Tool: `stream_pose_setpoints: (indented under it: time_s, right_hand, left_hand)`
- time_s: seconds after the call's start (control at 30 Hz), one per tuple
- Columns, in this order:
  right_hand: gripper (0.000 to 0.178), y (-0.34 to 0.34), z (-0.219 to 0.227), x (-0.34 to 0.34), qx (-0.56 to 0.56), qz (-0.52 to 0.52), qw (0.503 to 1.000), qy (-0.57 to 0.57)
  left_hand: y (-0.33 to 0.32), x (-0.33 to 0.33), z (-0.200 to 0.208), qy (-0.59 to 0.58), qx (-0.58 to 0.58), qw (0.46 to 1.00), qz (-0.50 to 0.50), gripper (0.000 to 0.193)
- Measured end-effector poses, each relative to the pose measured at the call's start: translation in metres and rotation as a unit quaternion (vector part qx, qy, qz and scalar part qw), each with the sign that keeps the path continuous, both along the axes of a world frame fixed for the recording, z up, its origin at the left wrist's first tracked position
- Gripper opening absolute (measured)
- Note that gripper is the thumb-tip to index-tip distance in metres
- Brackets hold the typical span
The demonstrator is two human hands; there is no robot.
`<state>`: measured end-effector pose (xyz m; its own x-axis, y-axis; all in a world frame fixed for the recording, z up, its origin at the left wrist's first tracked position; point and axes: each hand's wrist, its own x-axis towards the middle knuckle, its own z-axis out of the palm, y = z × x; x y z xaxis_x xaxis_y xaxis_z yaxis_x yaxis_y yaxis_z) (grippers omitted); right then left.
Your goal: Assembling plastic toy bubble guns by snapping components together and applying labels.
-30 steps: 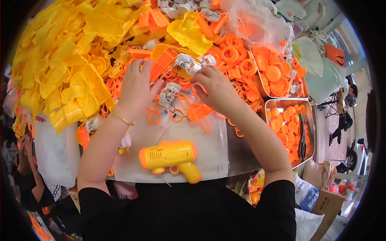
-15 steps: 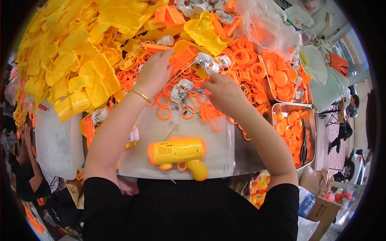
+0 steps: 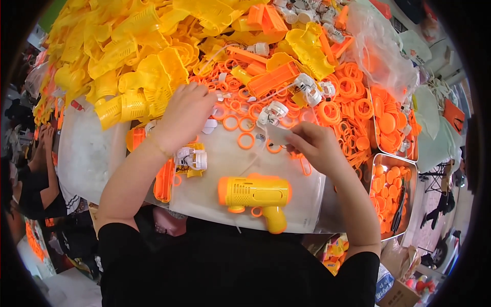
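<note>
My right hand (image 3: 316, 147) pinches a small flat grey piece (image 3: 277, 135) between thumb and fingers, over the near edge of the parts pile. Just beyond it is a white plastic mechanism (image 3: 272, 113) with thin wires. My left hand (image 3: 185, 116) is bent over the near side of the pile, beside yellow shell halves (image 3: 134, 105); its fingertips are hidden, so I cannot tell what they grip. A yellow toy gun (image 3: 255, 192) with orange ends lies on its side on the translucent mat (image 3: 302, 204), nearest my body. Left of it rests an open yellow shell (image 3: 193, 158) with a white mechanism inside.
Yellow shells are heaped high at the far left. Orange rings (image 3: 330, 112) spread across the middle and right. A metal tray (image 3: 413, 176) at the right holds orange discs and black scissors (image 3: 400, 207). A clear plastic bag (image 3: 381, 48) lies behind; another person's arm (image 3: 48, 169) shows at far left.
The view has turned left, shifting everything rightward. My left hand has left the orange part and moved left and nearer. My right hand has drawn back from the white mechanism, now with the grey piece.
</note>
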<state>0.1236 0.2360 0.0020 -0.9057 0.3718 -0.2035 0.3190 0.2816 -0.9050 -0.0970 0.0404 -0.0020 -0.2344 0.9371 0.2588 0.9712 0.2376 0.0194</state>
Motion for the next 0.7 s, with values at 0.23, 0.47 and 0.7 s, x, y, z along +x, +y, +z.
stream_pose_setpoints:
  time_s: [0.23,0.47,0.7]
  right_hand:
    - [0.017,0.008,-0.022,-0.019,0.029,-0.037,0.995,-0.084]
    - [0.017,-0.005,-0.011,-0.018,0.042,-0.016,0.999,0.006]
    - [0.013,-0.053,-0.021,-0.056,0.060,0.199,0.977,-0.054]
  left_hand:
    - [0.013,-0.019,0.007,0.013,0.059,0.998,0.012,0.019]
    - [0.004,0.005,-0.001,-0.109,-0.031,0.993,-0.013,0.015]
    - [0.026,-0.023,0.003,0.056,0.007,0.996,0.070,0.009]
